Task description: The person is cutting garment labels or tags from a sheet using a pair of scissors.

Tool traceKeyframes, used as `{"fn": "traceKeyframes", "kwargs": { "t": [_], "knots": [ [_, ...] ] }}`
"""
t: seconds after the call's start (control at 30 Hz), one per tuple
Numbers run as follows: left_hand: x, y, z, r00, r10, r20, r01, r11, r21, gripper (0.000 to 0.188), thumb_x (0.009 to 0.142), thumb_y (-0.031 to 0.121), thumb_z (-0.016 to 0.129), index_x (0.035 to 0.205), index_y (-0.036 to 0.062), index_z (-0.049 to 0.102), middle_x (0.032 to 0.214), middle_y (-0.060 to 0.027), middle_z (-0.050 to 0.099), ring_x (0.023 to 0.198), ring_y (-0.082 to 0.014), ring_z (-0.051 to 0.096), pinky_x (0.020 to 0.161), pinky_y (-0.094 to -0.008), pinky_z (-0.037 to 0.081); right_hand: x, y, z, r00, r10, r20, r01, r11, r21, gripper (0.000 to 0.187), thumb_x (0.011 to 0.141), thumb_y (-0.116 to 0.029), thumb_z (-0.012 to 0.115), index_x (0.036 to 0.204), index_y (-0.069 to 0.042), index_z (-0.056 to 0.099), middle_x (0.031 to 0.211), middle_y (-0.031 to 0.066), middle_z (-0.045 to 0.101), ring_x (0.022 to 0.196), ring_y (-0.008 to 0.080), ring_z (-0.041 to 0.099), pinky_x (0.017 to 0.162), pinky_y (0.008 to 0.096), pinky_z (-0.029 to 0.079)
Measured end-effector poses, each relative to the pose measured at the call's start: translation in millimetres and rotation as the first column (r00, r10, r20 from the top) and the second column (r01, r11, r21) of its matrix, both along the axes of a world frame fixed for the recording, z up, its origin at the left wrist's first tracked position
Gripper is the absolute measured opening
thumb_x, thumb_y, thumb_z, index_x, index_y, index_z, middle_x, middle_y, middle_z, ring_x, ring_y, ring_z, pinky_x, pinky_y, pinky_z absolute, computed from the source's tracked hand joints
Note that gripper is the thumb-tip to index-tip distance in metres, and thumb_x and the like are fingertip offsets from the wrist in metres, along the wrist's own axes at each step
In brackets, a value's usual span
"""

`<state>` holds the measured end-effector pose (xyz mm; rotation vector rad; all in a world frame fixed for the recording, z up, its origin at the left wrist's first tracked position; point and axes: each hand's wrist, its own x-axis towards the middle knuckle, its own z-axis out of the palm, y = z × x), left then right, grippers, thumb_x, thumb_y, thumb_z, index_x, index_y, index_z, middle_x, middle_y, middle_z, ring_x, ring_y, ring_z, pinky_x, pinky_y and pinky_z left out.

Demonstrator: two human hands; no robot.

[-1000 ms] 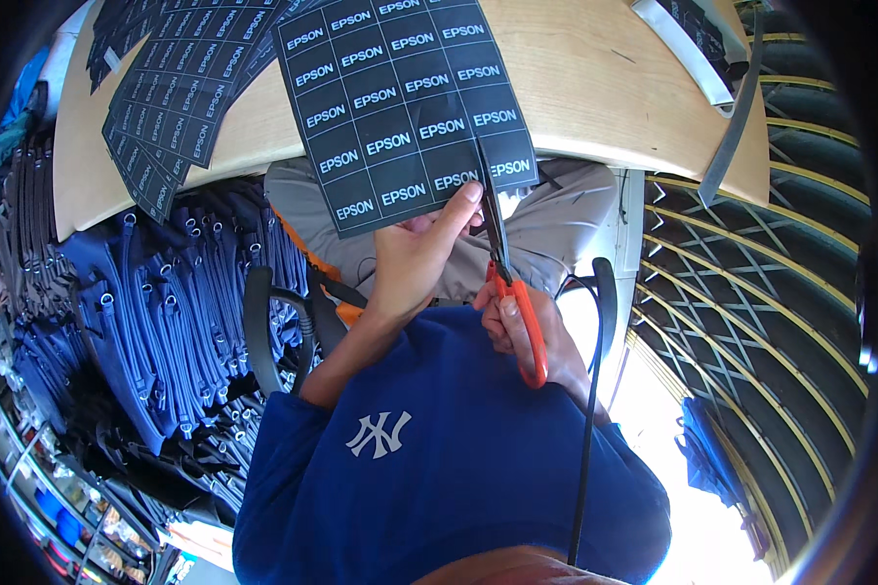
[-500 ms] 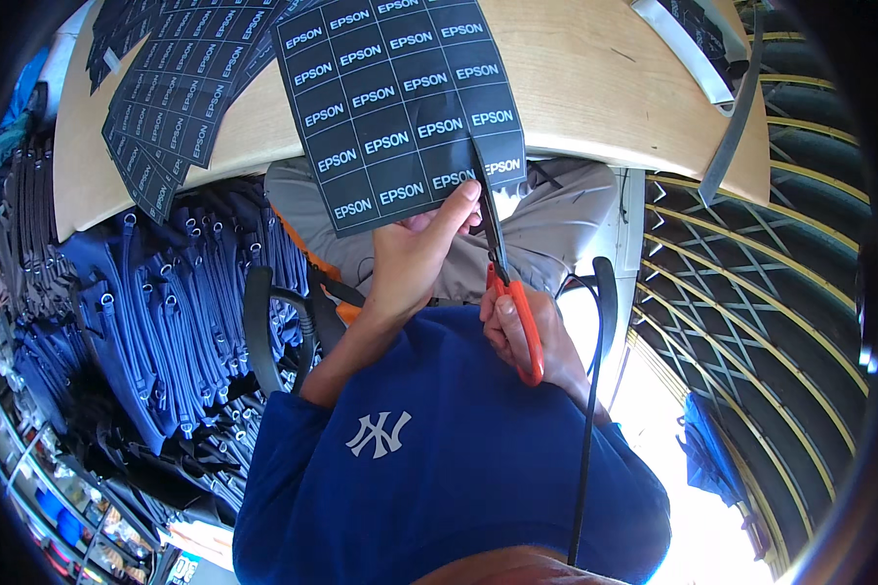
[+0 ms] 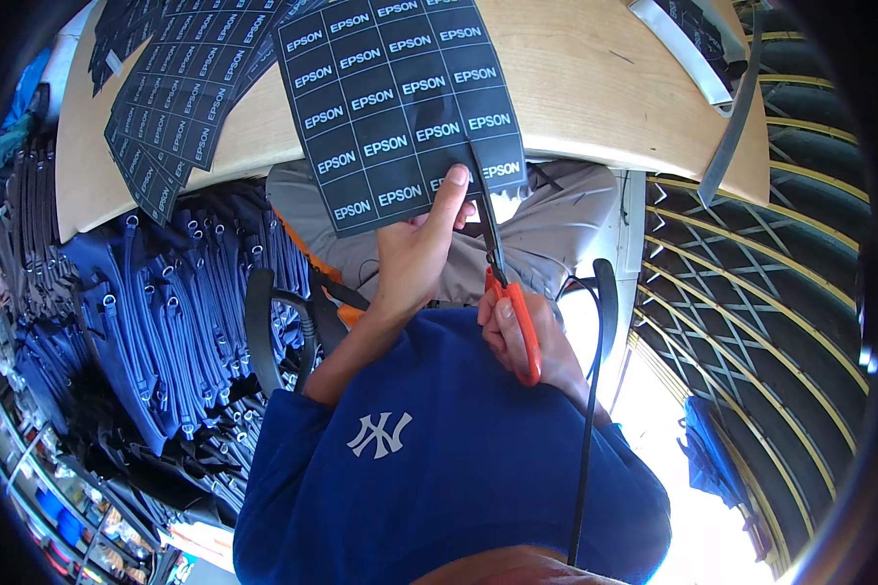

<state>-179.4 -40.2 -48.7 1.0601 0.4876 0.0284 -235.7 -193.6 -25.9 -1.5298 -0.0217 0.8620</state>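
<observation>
A black sheet printed with a grid of white-lettered labels (image 3: 366,99) is pinched at its near edge by my left hand (image 3: 415,258). The thumb lies on top and the other fingers are mostly tucked underneath. My right hand (image 3: 546,341) grips a pair of scissors (image 3: 527,331) by the red-orange handles. Their dark blades point away from me and run into the sheet between the last two columns of labels, just right of my left thumb. The right-hand strip stays joined to the sheet at the far side.
More black label sheets (image 3: 180,88) lie overlapped on the wooden table (image 3: 576,83) at left. A white-edged box (image 3: 688,49) and a dark strip (image 3: 732,127) rest at its right. Navy straps with metal rings (image 3: 156,331) hang at left; chair armrests (image 3: 605,312) flank me.
My left thumb has slid slightly up and left on the sheet, covering more of a label. The scissors have shifted a little left. The sheet stays nearly in place.
</observation>
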Motion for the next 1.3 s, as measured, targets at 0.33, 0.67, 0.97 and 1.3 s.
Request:
{"fn": "traceKeyframes", "kwargs": {
  "t": [0.33,0.67,0.97,1.3],
  "knots": [
    [-3.8,0.6,3.5,1.000,-0.023,-0.011,0.024,0.998,0.058,0.018,0.085,0.017,0.066,0.093,0.0012,0.061,0.079,-0.0040,0.063,0.064,-0.0095,0.059,0.057,-0.0209,0.048,-1.3,-1.8,-5.3,0.986,0.075,0.148,-0.074,0.997,-0.012,0.053,0.095,-0.046,0.035,0.088,0.003,0.053,0.065,0.0114,0.051,0.056,0.0219,0.051,0.055,0.0347,0.040],
    [-5.3,0.5,12.1,0.998,-0.050,-0.024,0.052,0.995,0.085,0.017,0.085,0.015,0.066,0.094,0.0004,0.062,0.079,-0.0041,0.063,0.063,-0.0096,0.060,0.057,-0.0209,0.049,4.4,-0.4,-4.2,0.978,0.041,0.205,-0.048,0.998,0.027,0.057,0.094,-0.050,0.033,0.087,0.003,0.053,0.067,0.0116,0.050,0.058,0.0221,0.050,0.057,0.0354,0.039],
    [-6.6,3.4,6.1,0.998,-0.070,0.006,0.069,0.995,0.074,0.017,0.085,0.015,0.066,0.095,0.0008,0.062,0.080,-0.0038,0.064,0.064,-0.0093,0.060,0.057,-0.0204,0.049,4.3,4.1,5.7,0.994,-0.055,-0.094,0.053,0.998,-0.023,0.039,0.098,-0.031,0.041,0.078,0.001,0.052,0.048,0.0010,0.046,0.037,0.0092,0.046,0.037,0.0251,0.036],
    [-0.8,-0.5,3.6,1.000,-0.031,-0.003,0.031,0.998,0.052,0.021,0.088,0.018,0.062,0.101,0.0016,0.059,0.084,-0.0027,0.061,0.067,-0.0079,0.058,0.057,-0.0194,0.048,6.4,3.0,8.7,0.997,-0.039,-0.073,0.037,0.999,-0.024,0.039,0.098,-0.030,0.041,0.077,0.000,0.051,0.047,0.0021,0.046,0.037,0.0102,0.048,0.038,0.0249,0.038]
  ]
}}
